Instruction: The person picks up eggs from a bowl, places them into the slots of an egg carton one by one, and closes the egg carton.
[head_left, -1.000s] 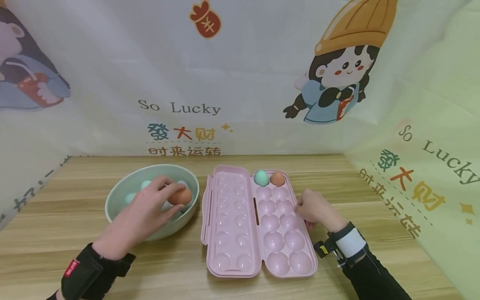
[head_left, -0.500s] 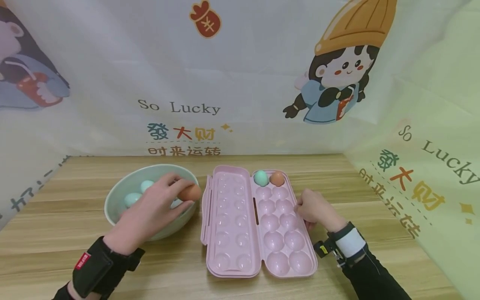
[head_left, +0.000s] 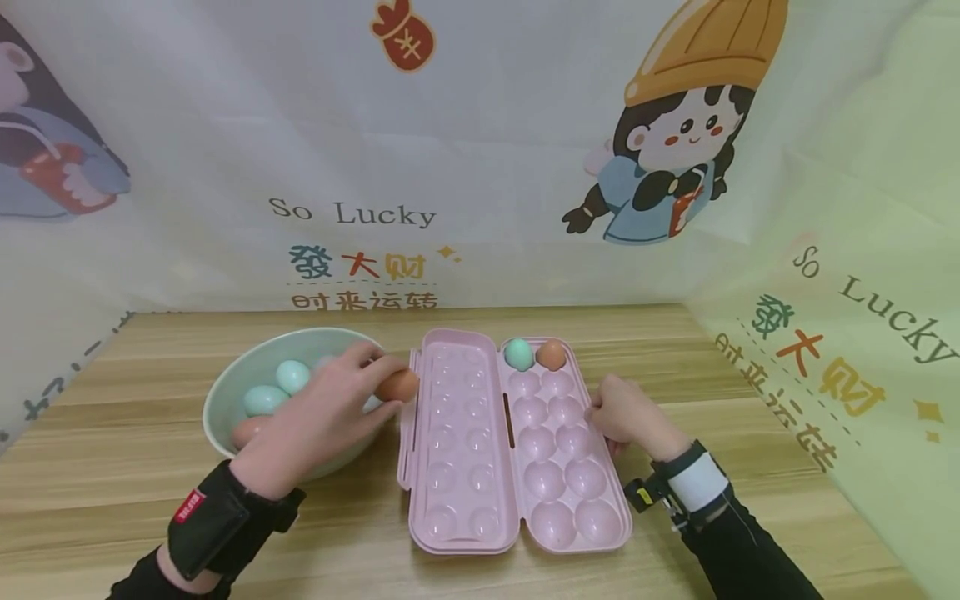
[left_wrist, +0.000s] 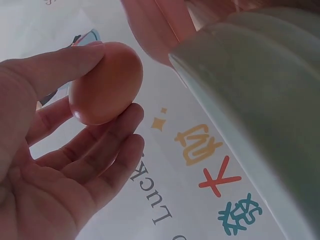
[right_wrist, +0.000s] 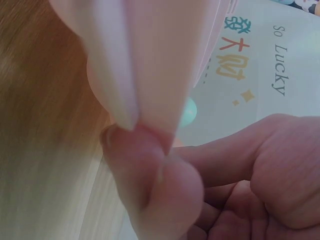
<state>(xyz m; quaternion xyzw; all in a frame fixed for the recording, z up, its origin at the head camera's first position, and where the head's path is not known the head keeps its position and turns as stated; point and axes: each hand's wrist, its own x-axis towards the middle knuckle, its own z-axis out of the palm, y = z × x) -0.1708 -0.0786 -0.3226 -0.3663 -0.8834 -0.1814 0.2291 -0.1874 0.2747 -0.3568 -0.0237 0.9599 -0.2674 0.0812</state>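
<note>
Head view: a wood-grain counter [head_left: 330, 554] with pale and brown streaks bears a bowl [head_left: 234, 375] on the left and a carton [head_left: 460, 454] beside it.
Left hand [head_left: 326, 408]: its thumb and fingers pinch the held egg [left_wrist: 106, 82], palm side facing the left wrist camera.
Held egg: smooth, brown and oval; in the head view it overlaps the bowl's right rim and the carton's near-left flange, and in the left wrist view it sits apart from the bowl's wall.
Bowl: pale green, round and deep, with a plain rim; two mint eggs [head_left: 264, 401] and a brown egg [head_left: 249, 431] show inside, the rest partly behind the left hand.
Carton: glossy pink plastic, unfolded flat; the left half has shallow round dimples, the right half two columns of rounded cups. The far row seats a mint egg [head_left: 519, 354] and, next to it, another brown egg [head_left: 552, 355].
Right hand [head_left: 632, 418]: thumb and finger grip the carton's thin right edge, blurred up close.
Wrists: a black fabric strap [head_left: 213, 521] on the left, a white-and-black band [head_left: 697, 483] on the right.
Backdrop [head_left: 487, 125]: creased pale cloth printed with cartoons and lettering.
</note>
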